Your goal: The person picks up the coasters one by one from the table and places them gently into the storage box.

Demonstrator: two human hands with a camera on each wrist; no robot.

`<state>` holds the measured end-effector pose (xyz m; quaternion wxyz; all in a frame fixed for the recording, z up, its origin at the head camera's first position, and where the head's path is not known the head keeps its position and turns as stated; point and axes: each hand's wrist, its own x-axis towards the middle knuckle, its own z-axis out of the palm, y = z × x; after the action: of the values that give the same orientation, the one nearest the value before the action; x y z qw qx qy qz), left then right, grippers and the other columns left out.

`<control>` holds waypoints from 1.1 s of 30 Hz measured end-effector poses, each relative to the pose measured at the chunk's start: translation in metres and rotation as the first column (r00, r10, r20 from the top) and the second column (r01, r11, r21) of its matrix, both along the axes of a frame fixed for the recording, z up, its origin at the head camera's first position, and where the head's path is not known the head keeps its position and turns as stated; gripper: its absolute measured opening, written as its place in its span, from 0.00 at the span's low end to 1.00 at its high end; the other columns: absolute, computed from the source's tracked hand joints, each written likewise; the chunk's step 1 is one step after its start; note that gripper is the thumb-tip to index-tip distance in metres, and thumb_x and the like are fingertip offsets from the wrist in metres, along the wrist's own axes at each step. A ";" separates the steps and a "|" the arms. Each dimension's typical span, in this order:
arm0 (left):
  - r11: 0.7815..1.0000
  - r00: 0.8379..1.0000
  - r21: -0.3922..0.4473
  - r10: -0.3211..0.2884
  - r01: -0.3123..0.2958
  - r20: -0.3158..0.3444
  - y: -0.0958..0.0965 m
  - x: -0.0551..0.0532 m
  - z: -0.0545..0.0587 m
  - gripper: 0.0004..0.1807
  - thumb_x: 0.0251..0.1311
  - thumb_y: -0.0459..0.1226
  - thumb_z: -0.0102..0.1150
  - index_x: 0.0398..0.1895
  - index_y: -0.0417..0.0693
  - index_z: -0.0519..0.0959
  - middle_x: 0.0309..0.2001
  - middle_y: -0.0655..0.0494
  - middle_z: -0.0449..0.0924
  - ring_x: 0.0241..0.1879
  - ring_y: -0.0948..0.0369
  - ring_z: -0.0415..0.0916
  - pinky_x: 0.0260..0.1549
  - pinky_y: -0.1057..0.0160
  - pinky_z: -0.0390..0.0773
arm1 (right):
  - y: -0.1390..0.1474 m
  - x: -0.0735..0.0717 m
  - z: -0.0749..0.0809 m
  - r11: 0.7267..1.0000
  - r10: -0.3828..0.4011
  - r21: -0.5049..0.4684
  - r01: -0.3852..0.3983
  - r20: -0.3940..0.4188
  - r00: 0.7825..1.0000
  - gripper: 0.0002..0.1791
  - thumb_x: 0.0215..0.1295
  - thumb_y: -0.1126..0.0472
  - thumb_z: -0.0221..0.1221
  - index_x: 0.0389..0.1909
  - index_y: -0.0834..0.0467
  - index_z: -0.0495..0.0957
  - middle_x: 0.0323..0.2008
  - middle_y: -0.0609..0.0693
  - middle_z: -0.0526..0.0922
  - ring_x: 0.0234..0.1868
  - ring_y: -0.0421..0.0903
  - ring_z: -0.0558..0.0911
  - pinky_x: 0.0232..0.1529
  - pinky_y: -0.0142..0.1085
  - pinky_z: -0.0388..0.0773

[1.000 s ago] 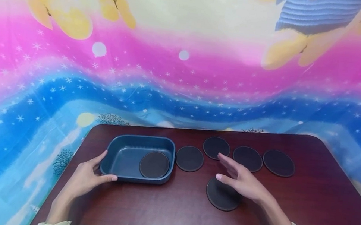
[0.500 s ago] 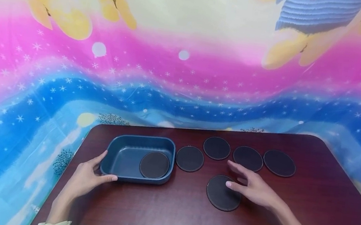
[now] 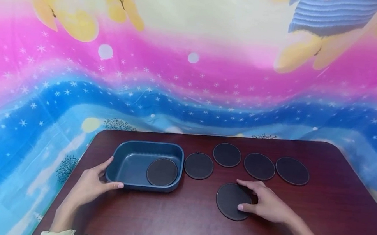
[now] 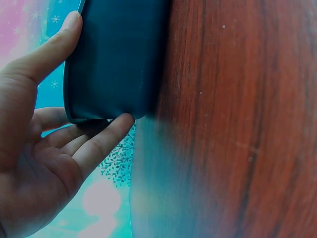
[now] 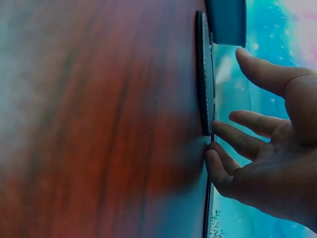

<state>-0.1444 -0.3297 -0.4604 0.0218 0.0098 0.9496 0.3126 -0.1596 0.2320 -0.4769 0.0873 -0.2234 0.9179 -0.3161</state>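
Note:
A dark blue rectangular box (image 3: 127,185) stands at the left of the table, with one black round coaster (image 3: 162,172) lying inside its right end. My left hand (image 3: 90,185) holds the box's left end, thumb along the near side and fingers round the end wall; the left wrist view shows the thumb (image 4: 64,37) by the rim. Another black coaster (image 3: 231,201) lies flat nearer to me. Over its right edge is my right hand (image 3: 267,203), thumb and fingers apart. In the right wrist view the fingers (image 5: 242,139) reach the edge of the coaster (image 5: 202,74), while the thumb is raised.
Several more coasters lie in a loose row behind: one beside the box (image 3: 198,166), one farther back (image 3: 227,154), and others to the right (image 3: 259,166). The brown table (image 3: 167,228) ends against a patterned cloth (image 3: 193,79).
My right hand has drawn back to the right and lowered toward the near coaster's right edge. My left hand and the box stay where they were.

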 end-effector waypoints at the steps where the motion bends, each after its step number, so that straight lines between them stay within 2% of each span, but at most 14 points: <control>1: 1.000 1.000 0.000 -0.001 0.001 0.000 0.000 0.000 0.000 0.63 0.56 0.61 0.79 0.86 0.42 0.57 0.60 0.32 0.85 0.63 0.37 0.84 0.38 0.64 0.84 | -0.001 0.001 0.000 1.000 0.002 0.007 -0.001 -0.005 1.000 0.44 0.63 0.44 0.76 0.77 0.56 0.74 0.69 0.55 0.81 0.67 0.58 0.77 0.57 0.47 0.80; 7: 1.000 1.000 0.005 -0.001 0.001 -0.008 0.000 -0.001 0.000 0.63 0.56 0.60 0.79 0.86 0.42 0.57 0.65 0.28 0.81 0.64 0.37 0.83 0.39 0.62 0.85 | -0.006 0.004 0.001 0.999 0.010 0.039 -0.008 -0.059 0.998 0.46 0.53 0.53 0.83 0.74 0.56 0.77 0.68 0.54 0.82 0.68 0.60 0.76 0.58 0.53 0.81; 11: 1.000 1.000 0.018 -0.003 0.003 -0.001 -0.001 -0.001 0.000 0.63 0.57 0.60 0.79 0.86 0.42 0.56 0.71 0.26 0.74 0.65 0.36 0.82 0.44 0.55 0.89 | -0.010 0.003 0.001 0.999 0.009 0.050 -0.004 -0.082 0.997 0.46 0.49 0.58 0.84 0.72 0.54 0.78 0.67 0.53 0.82 0.68 0.61 0.78 0.61 0.58 0.79; 15: 0.997 1.000 0.071 -0.008 0.007 0.016 -0.003 -0.001 -0.001 0.62 0.58 0.57 0.79 0.87 0.43 0.55 0.76 0.26 0.67 0.63 0.37 0.83 0.51 0.48 0.90 | -0.012 0.003 0.000 1.000 -0.010 0.025 0.012 -0.076 0.997 0.48 0.46 0.63 0.85 0.72 0.53 0.78 0.65 0.53 0.81 0.66 0.58 0.81 0.59 0.53 0.81; 18: 0.991 0.999 0.131 -0.009 0.004 0.035 -0.004 -0.001 -0.003 0.61 0.60 0.54 0.79 0.88 0.44 0.53 0.80 0.28 0.62 0.64 0.38 0.84 0.53 0.47 0.89 | -0.012 0.002 -0.001 0.999 -0.039 -0.013 0.038 -0.066 0.997 0.49 0.45 0.65 0.85 0.72 0.55 0.77 0.64 0.53 0.82 0.63 0.57 0.84 0.57 0.48 0.84; 20: 0.987 0.999 0.164 -0.008 0.001 0.044 -0.006 -0.001 -0.004 0.61 0.61 0.53 0.79 0.88 0.44 0.52 0.81 0.30 0.61 0.65 0.38 0.83 0.53 0.48 0.89 | -0.011 0.001 -0.002 0.997 -0.063 -0.037 0.061 -0.052 0.997 0.48 0.46 0.66 0.84 0.73 0.55 0.77 0.63 0.54 0.83 0.61 0.56 0.86 0.53 0.44 0.86; 23: 0.982 0.999 0.189 -0.010 0.003 0.035 -0.008 -0.001 -0.006 0.58 0.62 0.51 0.78 0.88 0.46 0.53 0.81 0.31 0.62 0.68 0.37 0.79 0.53 0.51 0.89 | -0.008 -0.002 -0.002 0.992 -0.088 -0.089 0.087 -0.010 0.996 0.46 0.48 0.67 0.83 0.72 0.57 0.78 0.57 0.54 0.86 0.46 0.46 0.87 0.41 0.35 0.84; 27: 0.971 1.000 0.240 -0.017 0.012 0.018 -0.013 -0.001 -0.009 0.55 0.63 0.48 0.78 0.88 0.49 0.56 0.79 0.32 0.66 0.72 0.37 0.75 0.52 0.55 0.90 | -0.005 -0.006 -0.004 0.979 -0.079 -0.183 0.090 0.065 0.995 0.43 0.51 0.70 0.80 0.71 0.60 0.78 0.51 0.55 0.89 0.39 0.40 0.86 0.33 0.30 0.80; 30: 0.958 1.000 0.288 -0.018 0.009 0.026 -0.015 -0.001 -0.011 0.54 0.64 0.45 0.78 0.88 0.50 0.56 0.79 0.33 0.67 0.73 0.37 0.73 0.52 0.57 0.89 | -0.001 -0.008 -0.004 0.965 -0.047 -0.251 0.076 0.121 0.992 0.40 0.55 0.73 0.77 0.71 0.61 0.77 0.54 0.60 0.88 0.48 0.48 0.91 0.37 0.31 0.86; 33: 0.951 0.999 0.308 -0.017 0.005 0.036 -0.017 -0.001 -0.012 0.53 0.65 0.44 0.77 0.88 0.51 0.56 0.80 0.34 0.66 0.74 0.36 0.72 0.54 0.55 0.89 | 0.001 -0.010 -0.004 0.947 -0.006 -0.314 0.066 0.186 0.982 0.38 0.60 0.75 0.73 0.72 0.62 0.75 0.56 0.64 0.86 0.51 0.54 0.92 0.41 0.34 0.88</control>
<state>-0.1459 -0.3464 -0.4726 0.0399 0.0122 0.8885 0.4570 -0.1691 0.2329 -0.4806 0.1281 -0.1876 0.8467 -0.4811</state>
